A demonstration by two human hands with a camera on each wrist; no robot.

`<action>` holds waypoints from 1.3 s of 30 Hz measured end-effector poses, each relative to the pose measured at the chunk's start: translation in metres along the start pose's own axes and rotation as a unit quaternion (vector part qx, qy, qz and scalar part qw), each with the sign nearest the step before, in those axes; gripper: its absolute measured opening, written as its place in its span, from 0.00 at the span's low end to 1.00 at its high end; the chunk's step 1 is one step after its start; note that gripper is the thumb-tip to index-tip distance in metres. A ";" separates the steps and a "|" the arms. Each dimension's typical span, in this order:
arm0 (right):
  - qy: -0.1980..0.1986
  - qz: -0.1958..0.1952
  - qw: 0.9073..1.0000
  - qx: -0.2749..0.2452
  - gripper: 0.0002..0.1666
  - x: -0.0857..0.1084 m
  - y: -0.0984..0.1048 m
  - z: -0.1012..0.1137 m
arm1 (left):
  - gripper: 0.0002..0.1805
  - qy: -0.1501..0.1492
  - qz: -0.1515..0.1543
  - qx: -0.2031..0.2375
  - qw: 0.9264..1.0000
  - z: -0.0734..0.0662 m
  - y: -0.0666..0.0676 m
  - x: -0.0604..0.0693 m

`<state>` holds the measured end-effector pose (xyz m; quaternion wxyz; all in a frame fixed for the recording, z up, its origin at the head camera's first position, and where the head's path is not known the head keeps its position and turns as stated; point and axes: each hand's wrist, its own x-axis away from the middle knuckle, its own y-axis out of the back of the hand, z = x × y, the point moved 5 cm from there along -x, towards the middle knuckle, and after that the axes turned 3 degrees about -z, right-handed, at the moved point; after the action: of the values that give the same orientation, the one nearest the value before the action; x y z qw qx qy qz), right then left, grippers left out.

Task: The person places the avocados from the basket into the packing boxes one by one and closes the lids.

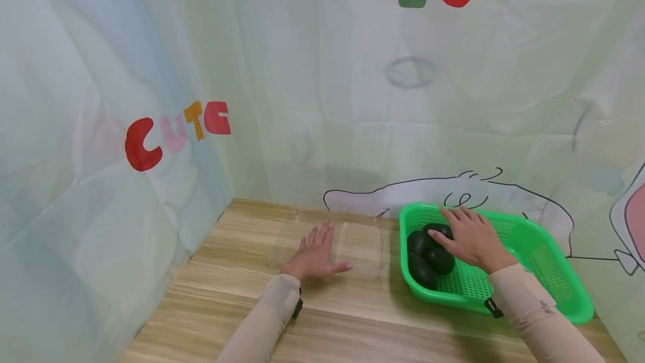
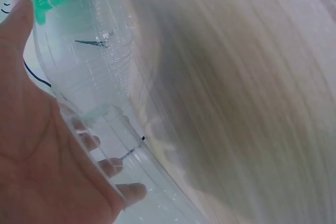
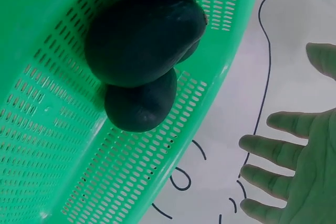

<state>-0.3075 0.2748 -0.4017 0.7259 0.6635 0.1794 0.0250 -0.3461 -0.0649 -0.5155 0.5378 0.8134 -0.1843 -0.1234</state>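
A clear plastic container (image 1: 360, 251) with compartments lies on the wooden table. The left hand (image 1: 314, 256) rests at its left part, fingers extended; in the left wrist view the hand (image 2: 52, 145) lies along the clear plastic wall (image 2: 79, 72). To the right, a green perforated basket (image 1: 544, 273) holds several dark, rounded fruits or vegetables (image 1: 422, 270) at its left end. Above them hovers the right hand (image 1: 473, 240) with spread fingers, holding nothing. The right wrist view shows the dark items (image 3: 144, 40) in the basket (image 3: 52, 145), with the right hand (image 3: 299, 156) apart from them.
The wooden table (image 1: 211, 296) meets a printed cloth backdrop (image 1: 312, 94) behind and at the left. More of this cloth hangs close beside the basket's right end. Both forearms reach in from the front edge of the head view.
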 end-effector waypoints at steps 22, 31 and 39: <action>0.032 0.090 0.995 0.020 0.35 -0.004 -0.021 -0.007 | 0.63 0.002 0.018 0.006 1.000 -0.002 0.002 0.000; 0.015 0.190 0.982 -0.005 0.38 -0.006 -0.036 -0.008 | 0.63 0.004 0.020 0.003 1.000 0.000 0.000 -0.001; 0.000 0.244 0.969 -0.026 0.39 -0.014 -0.028 -0.009 | 0.63 0.005 0.024 0.008 1.000 -0.001 -0.001 -0.002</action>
<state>-0.3286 0.2764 -0.4262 0.7145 0.6685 0.0116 0.2063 -0.3470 -0.0632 -0.5162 0.5354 0.8133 -0.2023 -0.1046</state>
